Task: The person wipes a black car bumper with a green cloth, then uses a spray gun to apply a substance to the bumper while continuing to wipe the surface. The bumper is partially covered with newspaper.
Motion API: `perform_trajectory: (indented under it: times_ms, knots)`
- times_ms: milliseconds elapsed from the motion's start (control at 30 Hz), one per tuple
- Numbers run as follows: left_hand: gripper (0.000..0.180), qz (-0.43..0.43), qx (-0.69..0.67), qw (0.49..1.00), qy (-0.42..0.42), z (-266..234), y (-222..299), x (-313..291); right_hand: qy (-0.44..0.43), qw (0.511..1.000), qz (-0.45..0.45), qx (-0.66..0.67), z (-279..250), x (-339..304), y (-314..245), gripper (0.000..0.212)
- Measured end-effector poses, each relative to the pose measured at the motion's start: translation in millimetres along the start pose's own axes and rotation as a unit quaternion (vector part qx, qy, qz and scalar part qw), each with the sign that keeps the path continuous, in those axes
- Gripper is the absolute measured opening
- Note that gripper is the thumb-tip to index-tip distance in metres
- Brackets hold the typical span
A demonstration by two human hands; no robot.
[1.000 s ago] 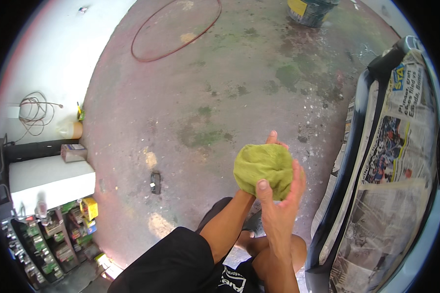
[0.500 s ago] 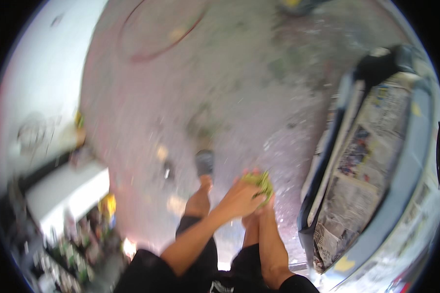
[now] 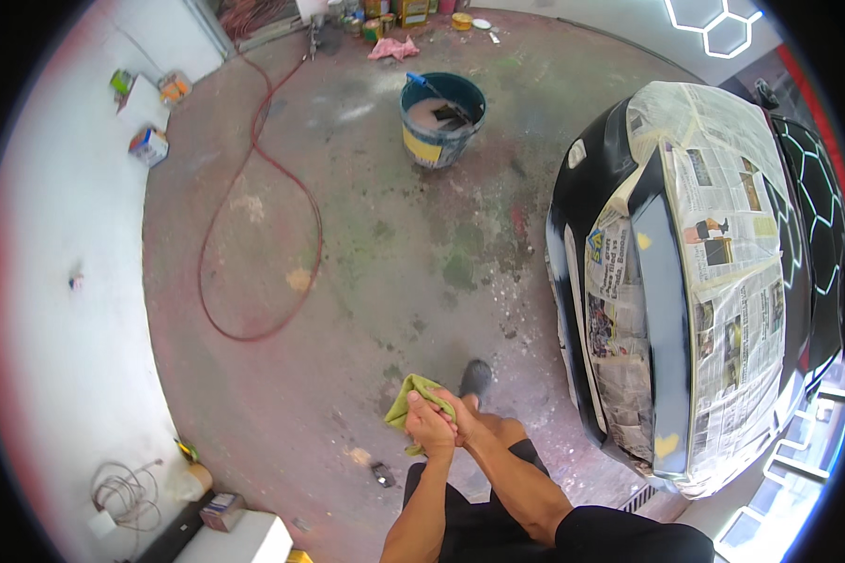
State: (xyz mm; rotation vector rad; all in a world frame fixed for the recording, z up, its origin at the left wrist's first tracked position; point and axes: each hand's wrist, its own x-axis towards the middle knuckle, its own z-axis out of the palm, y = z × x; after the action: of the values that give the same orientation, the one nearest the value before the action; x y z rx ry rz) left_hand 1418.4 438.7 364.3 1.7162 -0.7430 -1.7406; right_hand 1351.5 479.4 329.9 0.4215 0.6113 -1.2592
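A yellow-green cloth (image 3: 404, 402) is bunched between both of my hands, low in the middle of the view. My left hand (image 3: 425, 427) grips the cloth from the near side. My right hand (image 3: 464, 419) presses against the left one and closes on the same cloth. Part of the cloth hangs out to the left of my fingers. Just past my hands, my dark shoe (image 3: 476, 375) rests on the stained concrete floor (image 3: 394, 253). A black car (image 3: 667, 281), its panels masked with newspaper (image 3: 732, 263), stands close on my right.
A teal bucket (image 3: 441, 117) holding murky liquid stands ahead on the floor. A red hose (image 3: 253, 235) loops across the floor to the left. Cans and a pink rag (image 3: 392, 47) lie at the far wall. Boxes sit along the white left wall (image 3: 56, 281).
The view has swung up, taking in the bucket and the whole car front. The cloth, held up and spread a second ago, is now bunched lower between my clasped hands.
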Motion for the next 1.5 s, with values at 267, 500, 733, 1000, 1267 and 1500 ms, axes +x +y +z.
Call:
perform_trajectory:
  times_ms: [267, 500, 733, 1000, 1267, 1500]
  knots:
    - [0.043, 0.346, 0.393, 0.814, -0.25, 138, 120, 101, 0.266, 0.939, -0.217, 0.019, 80, 51, -159, 0.041]
    - [0.047, 0.303, 0.661, 0.572, -0.38, 147, 312, 298, 0.262, 0.948, -0.173, -0.053, 117, 60, -349, 0.051]
    - [0.05, 0.197, 0.708, 0.624, -0.264, 104, 500, 421, 0.131, 0.973, -0.186, -0.023, 216, 93, -525, 0.083]
    - [0.044, 0.041, 0.793, 0.555, -0.249, 128, 659, 628, 0.136, 0.961, -0.24, 0.0, 351, 231, -699, 0.085]
    - [0.04, 0.273, 0.638, 0.647, -0.316, 571, 789, 902, 0.105, 0.94, -0.297, 0.135, 458, 408, -859, 0.08]
    - [0.044, 0.22, 0.554, 0.715, -0.366, 1010, 794, 909, 0.084, 0.901, -0.359, 0.228, 476, 504, -1022, 0.087]
